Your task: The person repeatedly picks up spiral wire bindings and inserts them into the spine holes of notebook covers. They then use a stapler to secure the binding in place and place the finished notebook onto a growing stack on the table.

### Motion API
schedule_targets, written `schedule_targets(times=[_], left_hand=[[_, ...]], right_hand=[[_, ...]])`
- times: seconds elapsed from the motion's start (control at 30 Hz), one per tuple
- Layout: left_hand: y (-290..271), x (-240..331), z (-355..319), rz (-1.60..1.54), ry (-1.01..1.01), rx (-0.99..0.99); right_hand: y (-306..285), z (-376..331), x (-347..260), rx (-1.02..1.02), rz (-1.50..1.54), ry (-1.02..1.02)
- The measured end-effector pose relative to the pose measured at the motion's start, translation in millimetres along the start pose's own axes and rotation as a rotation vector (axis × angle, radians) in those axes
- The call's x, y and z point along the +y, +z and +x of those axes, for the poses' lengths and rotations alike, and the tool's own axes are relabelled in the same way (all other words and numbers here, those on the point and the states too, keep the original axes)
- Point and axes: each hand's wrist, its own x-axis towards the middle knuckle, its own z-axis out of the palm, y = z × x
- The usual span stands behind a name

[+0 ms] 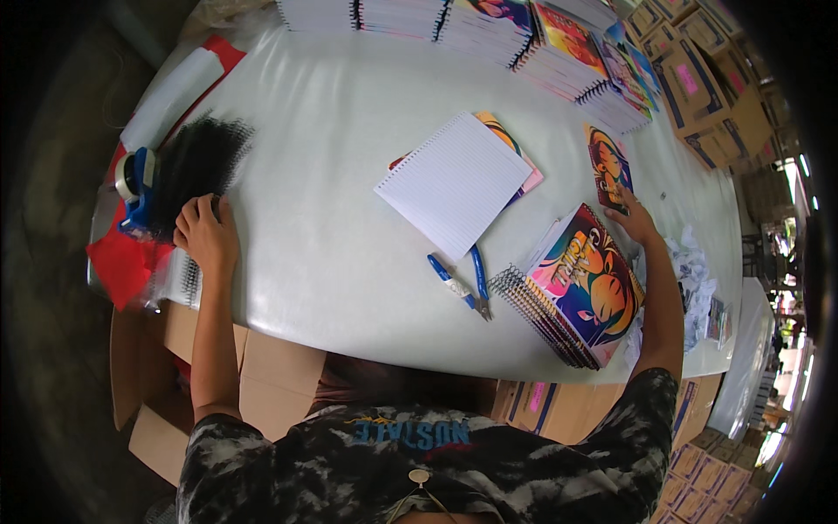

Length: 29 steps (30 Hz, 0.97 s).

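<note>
On the left, my left hand (207, 231) rests by a pile of black plastic binding coils (205, 153). Its fingers are curled, with something dark between thumb and forefinger that I cannot make out. Over to the right, my right hand (635, 220) grips the lower edge of a colourful illustrated notebook cover (608, 155). Just below that hand lies a stack of spiral-bound notebooks (587, 284) with the same artwork. Loose ruled sheets (458, 179) lie mid-table on more printed covers. Blue-handled pliers (463, 284) sit between the sheets and the stack.
A blue tape dispenser (137, 188) and red material (131, 266) lie at the left edge. Stacked spiral notebooks (489, 31) line the far side. Crumpled plastic (690, 279) is beside my right forearm. Cardboard boxes (698, 87) stand far right, and an open carton (279, 367) is below the table edge.
</note>
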Motion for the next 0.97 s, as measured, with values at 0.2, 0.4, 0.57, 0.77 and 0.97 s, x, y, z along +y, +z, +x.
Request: schedule_targets(times=[0.2,0.4,0.57,0.77,0.97], left_hand=[[12.2,9.9,2.5,0.022,0.071,0.139],[10.7,0.0,1.8,-0.038,0.104,0.147],[18.1,-9.6,0.8,-0.072,0.096,0.156],[-19.2,26.3,-20.8,-0.566,0.458,0.346],[-71.4,101.6,-116.2,-0.947,1.035,-0.259]], right_hand=[[-8.7,-12.8,-13.0,0.033,-0.352,0.045],[-63.5,-2.7,-195.9,0.507,0.085,-0.43],[-13.9,-20.0,-361.4,-0.044,-0.102,-0.271],[85.4,-26.9,-397.3,0.049,-0.328,-0.347],[40.3,-58.9,-419.4,-0.208,0.072,-0.212]])
